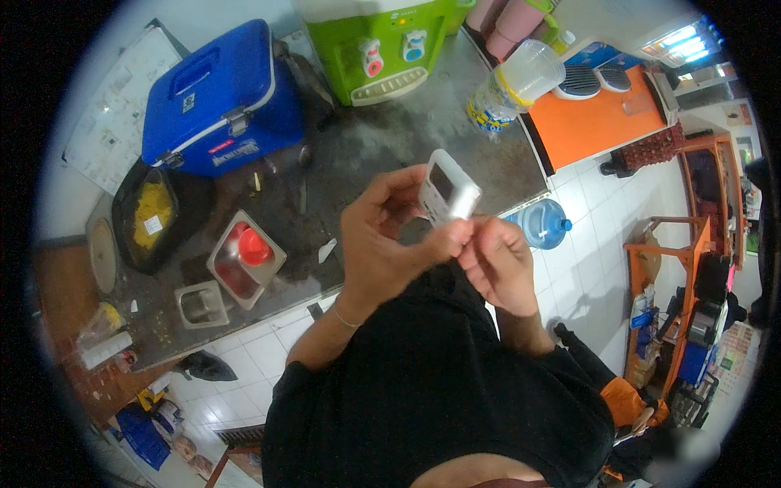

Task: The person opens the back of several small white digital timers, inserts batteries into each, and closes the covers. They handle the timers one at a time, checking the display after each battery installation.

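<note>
the left hand [382, 244] is gripping a small white remote control [447, 193] with a dark screen, holding it up above the grey counter [366, 154]. the right hand [500, 264] is pinching at the remote's lower end. a blue cooler box [220, 102] and a green water dispenser [382, 45] are sitting on the counter behind.

Both arms are bent and lifted up in front of the chest. The 2 hands meet close together, almost touching. The left hand [382, 240] is bigger in view, with its back turned up and its fingers [404, 180] curled in a pinch. A thin band sits on the left wrist. The right hand [500, 264] is just beside it, lower, with its fingers [480, 236] folded in tight. Black sleeves cover both upper arms.
</note>
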### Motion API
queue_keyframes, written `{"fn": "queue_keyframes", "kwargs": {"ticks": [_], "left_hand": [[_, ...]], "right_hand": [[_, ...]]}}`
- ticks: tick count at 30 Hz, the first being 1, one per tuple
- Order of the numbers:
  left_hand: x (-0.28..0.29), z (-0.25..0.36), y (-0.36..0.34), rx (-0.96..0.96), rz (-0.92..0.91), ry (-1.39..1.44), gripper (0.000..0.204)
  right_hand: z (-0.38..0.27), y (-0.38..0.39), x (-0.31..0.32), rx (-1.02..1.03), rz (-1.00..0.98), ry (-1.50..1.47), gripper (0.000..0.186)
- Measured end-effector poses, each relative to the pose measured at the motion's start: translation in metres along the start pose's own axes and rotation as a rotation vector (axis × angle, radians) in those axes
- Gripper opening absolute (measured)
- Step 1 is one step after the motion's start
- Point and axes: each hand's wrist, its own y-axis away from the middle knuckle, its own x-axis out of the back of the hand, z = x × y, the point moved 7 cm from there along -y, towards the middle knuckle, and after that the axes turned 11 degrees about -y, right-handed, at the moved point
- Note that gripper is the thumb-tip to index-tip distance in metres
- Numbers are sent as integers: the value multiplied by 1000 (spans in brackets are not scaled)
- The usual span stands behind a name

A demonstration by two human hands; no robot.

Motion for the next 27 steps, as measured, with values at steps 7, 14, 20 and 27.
{"fn": "queue_keyframes", "kwargs": {"ticks": [7,14,20,27], "left_hand": [[-29,-21,6,404,-228,877,52],[-43,-26,13,458,-295,950,58],[-51,-31,12,487,-372,1319,71],[-55,-32,16,576,-401,1316,78]], "right_hand": [[-32,-6,-23,311,134,428,14],[-25,-15,-14,258,203,343,29],[-29,-20,-16,280,122,256,24],[-33,-11,-10,168,121,180,22]]}}
